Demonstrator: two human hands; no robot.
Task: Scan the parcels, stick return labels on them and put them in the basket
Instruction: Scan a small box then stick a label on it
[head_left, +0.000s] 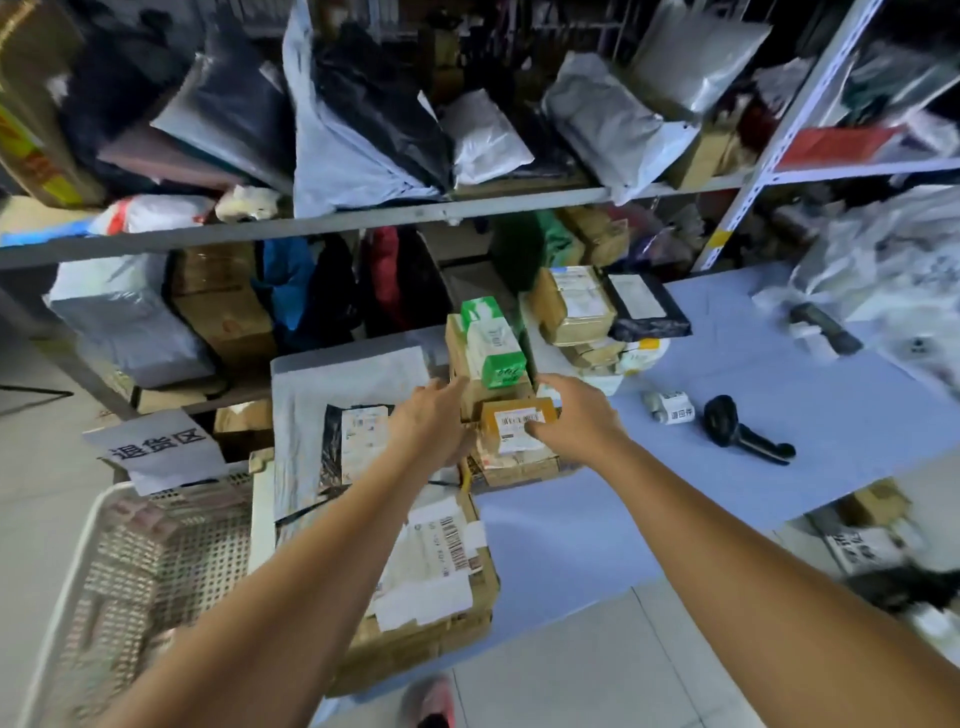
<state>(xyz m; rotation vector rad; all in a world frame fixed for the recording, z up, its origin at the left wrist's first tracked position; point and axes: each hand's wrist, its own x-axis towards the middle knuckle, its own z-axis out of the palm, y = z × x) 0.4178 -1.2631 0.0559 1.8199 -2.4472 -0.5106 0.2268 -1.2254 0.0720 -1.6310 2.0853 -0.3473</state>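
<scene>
Head view: small box (511, 423) mid-frame atop parcels (519, 467) on the tabletop (675, 509); right grip (576, 421) clasps its side, left grip (431, 423) flat, unclenched, against it. Likely light, stiff: hold opposite sides.

Left hand (431, 421) shows only its back, fingertips lost against the stacked boxes (467, 364), so no telling whether it grips the small brown parcel (488, 422). Right hand (576, 415) has its thumb on that parcel's label (511, 420), fingers curling out of sight past the far side, and the print is too small to read. Left forearm hides part of the big cardboard box (441, 597); white basket (104, 545) is blurred and cut by the left and bottom edges; far right, the white bags (883, 270) and a dark object (826, 327) are too smeared to name, and a reddish shoe (431, 701) is clipped at the bottom.
</scene>
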